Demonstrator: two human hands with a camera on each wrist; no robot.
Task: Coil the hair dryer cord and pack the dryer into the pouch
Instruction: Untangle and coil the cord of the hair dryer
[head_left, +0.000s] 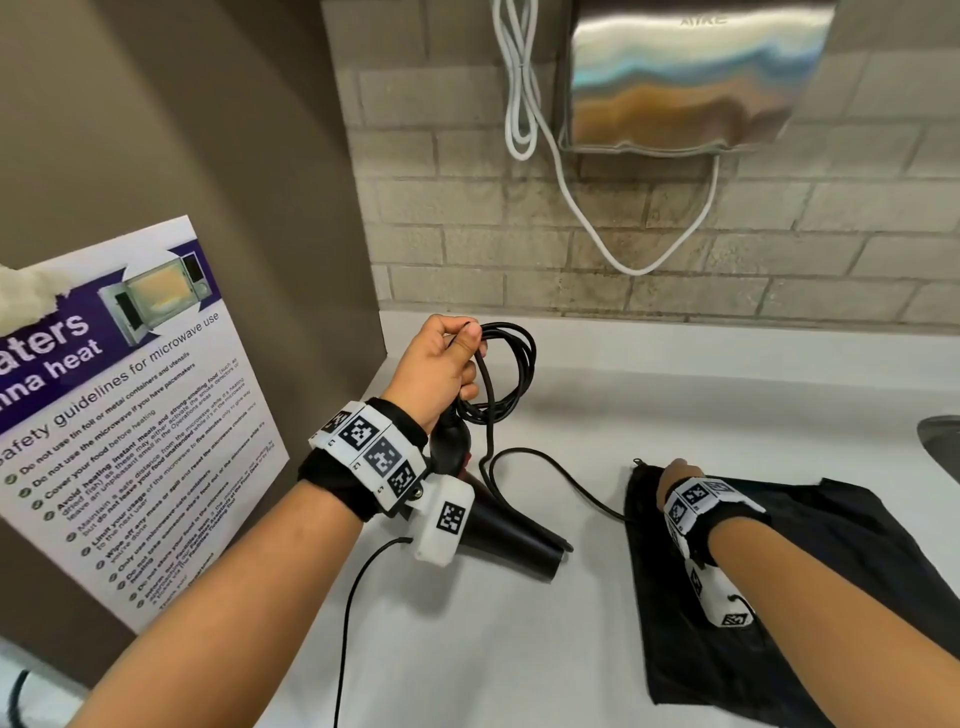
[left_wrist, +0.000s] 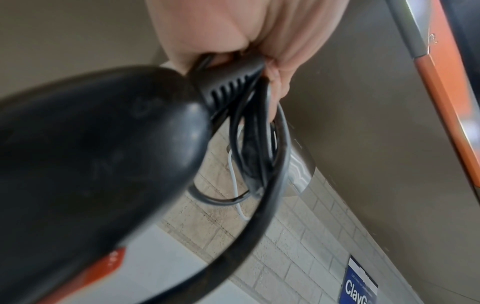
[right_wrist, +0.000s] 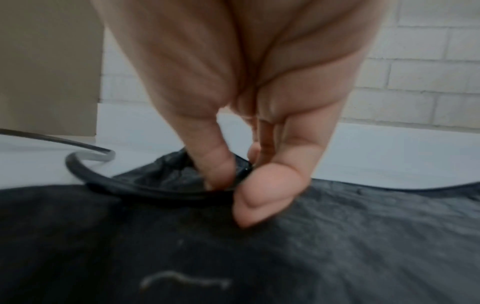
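the left hand (head_left: 441, 371) is raised a little above the white surface (head_left: 701, 395), near the brown side wall. its grip is clamped around the handle end of the black hair dryer (head_left: 509, 535) and also around several loops of the black cord (head_left: 511, 364), which hang together from the fist. in the left wrist view the fingers (left_wrist: 279, 76) are curled over the ribbed cord sleeve and the loops hang just below them. the barrel of the dryer points down and to the right, toward the person; i cannot tell if its nozzle touches the surface. a red switch (left_wrist: 103, 265) shows on the dryer body.

from the loops, the free part of the cord goes down, makes a bend on the surface and runs to the right, up to the black pouch (head_left: 810, 561). the pouch lies flat on the surface, well apart from the dryer, with some wrinkles in its cloth.

the right hand (head_left: 678, 475) is low over the upper left corner of the pouch. in the right wrist view its thumb (right_wrist: 215, 162) and one finger are together in a pinch on the cord, just at the edge of the pouch; what is exactly between them is blurred, maybe also a bit of the cloth.

on the brick wall behind hangs a steel hand dryer (head_left: 685, 78) with a white cable (head_left: 519, 104) beside it. a microwave safety poster (head_left: 119, 405) is on the side wall at the left.
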